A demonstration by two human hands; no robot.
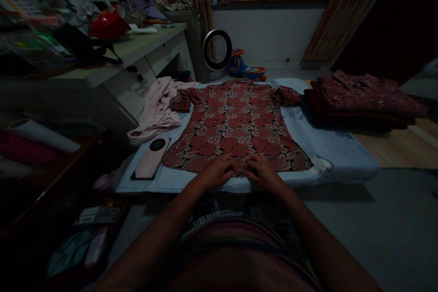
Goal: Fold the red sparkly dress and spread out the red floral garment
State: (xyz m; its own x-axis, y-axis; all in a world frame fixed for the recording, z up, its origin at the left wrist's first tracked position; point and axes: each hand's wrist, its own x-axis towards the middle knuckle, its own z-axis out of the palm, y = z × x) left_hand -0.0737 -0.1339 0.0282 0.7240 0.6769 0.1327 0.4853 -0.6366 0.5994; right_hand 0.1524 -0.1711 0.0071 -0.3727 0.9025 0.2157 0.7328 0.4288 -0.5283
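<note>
A red floral shirt (239,123) lies spread out on a light blue cloth (335,155), its hem toward me and its short sleeves out to the sides. My left hand (221,169) is at the middle of the hem, fingers curled down on the fabric. Close to its right, my right hand (259,169) rests on the same hem with bent fingers. A narrow gap separates the two hands. Whatever the fingertips pinch is too dark and small to make out.
A phone (148,162) and a pale pink garment (157,109) lie left of the shirt. Folded dark red clothes (362,100) are stacked at the right. A cluttered desk (137,50) stands at the left, with a round fan (217,50) and toy car (244,69) behind.
</note>
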